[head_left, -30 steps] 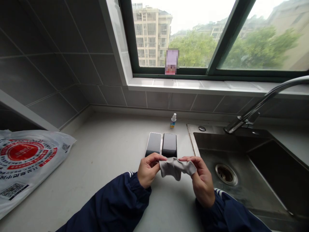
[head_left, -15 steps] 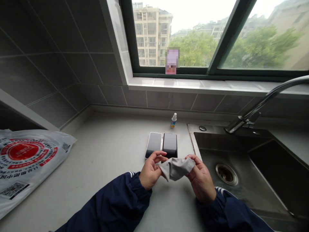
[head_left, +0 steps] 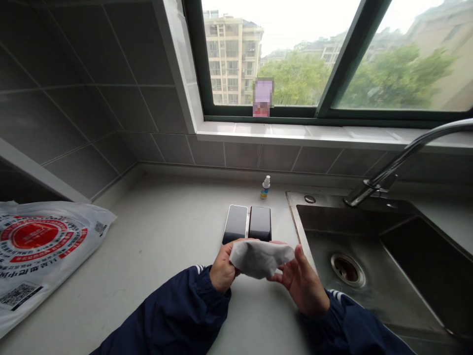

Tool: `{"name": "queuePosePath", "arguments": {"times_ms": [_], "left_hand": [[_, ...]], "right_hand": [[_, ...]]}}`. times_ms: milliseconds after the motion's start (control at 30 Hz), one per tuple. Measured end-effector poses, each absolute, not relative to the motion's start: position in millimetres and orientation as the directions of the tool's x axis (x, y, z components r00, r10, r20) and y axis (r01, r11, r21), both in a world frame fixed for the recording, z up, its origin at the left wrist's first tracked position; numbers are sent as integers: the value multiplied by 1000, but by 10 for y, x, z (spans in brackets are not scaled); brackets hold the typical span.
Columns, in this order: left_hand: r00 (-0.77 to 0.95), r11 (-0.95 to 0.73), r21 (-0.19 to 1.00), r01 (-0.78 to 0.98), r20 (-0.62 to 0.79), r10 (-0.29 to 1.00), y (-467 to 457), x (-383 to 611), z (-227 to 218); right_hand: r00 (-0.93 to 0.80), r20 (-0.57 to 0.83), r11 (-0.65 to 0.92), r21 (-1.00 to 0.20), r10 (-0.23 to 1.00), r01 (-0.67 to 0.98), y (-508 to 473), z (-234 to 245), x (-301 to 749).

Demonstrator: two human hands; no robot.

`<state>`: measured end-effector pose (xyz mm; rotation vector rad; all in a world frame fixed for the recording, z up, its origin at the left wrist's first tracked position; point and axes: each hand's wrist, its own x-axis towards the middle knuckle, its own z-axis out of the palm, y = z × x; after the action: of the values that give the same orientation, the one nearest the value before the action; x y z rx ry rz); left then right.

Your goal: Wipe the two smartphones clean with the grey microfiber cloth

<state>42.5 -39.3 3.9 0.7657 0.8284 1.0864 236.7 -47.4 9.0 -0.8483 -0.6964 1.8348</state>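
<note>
A small light-grey cloth [head_left: 258, 259] is stretched between my hands above the counter. My left hand [head_left: 222, 270] is closed on its left end, with some fingers hidden behind the fabric. At the right end, my right hand [head_left: 303, 283] holds the cloth with its fingers partly behind it, the thumb raised beside the edge. Just beyond the cloth, two smartphones lie side by side: a light-rimmed phone [head_left: 236, 223] on the left and a black phone [head_left: 260, 223] on the right. Their near ends are partly covered by my hands and the cloth. A little spray bottle [head_left: 265, 188] stands upright behind them.
To the right is a steel sink [head_left: 323, 241] with a drain and a chrome faucet [head_left: 388, 170] arching over it. A white plastic bag [head_left: 48, 246] with red print lies at the left of the pale counter [head_left: 158, 241]. The window ledge [head_left: 288, 130] runs along the back.
The cloth has been turned and spread flatter, its left end now across my left fingers. My right hand has loosened its pinch, the thumb moving away from the fingers.
</note>
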Motion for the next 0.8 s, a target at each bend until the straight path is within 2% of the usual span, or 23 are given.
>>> {"name": "queuePosePath", "arguments": {"times_ms": [100,200,267,367,467,533,600,700,800], "left_hand": [[256,220,918,-330,-137,957,-409,418,87],[194,4,995,-95,15,981,-439,409,130],[179,-88,996,24,82,980,-455,401,143],[149,-148,983,110,131,980,-434,369,141],[-43,-215,930,299,238,970,-332,289,116],[-134,-210,854,476,307,942,-235,210,82],[-156,-163,775,611,319,935,-143,127,38],[-177,-24,727,686,199,964,-67,40,-13],[-154,38,646,762,124,980,-65,20,-22]], "right_hand": [[-363,-214,-372,-811,907,-452,-519,44,2335],[-314,-190,-291,-903,930,-315,-534,47,2302],[-269,-165,-239,-933,949,-270,-522,70,2294],[-222,-151,-211,-936,963,-282,-488,89,2317],[-194,-177,-231,-926,965,-300,-470,69,2349],[-192,-205,-258,-911,960,-321,-476,50,2350],[-194,-226,-282,-895,955,-346,-490,43,2336],[-197,-249,-308,-873,948,-379,-507,63,2310],[-199,-265,-325,-858,944,-398,-510,95,2305]]}}
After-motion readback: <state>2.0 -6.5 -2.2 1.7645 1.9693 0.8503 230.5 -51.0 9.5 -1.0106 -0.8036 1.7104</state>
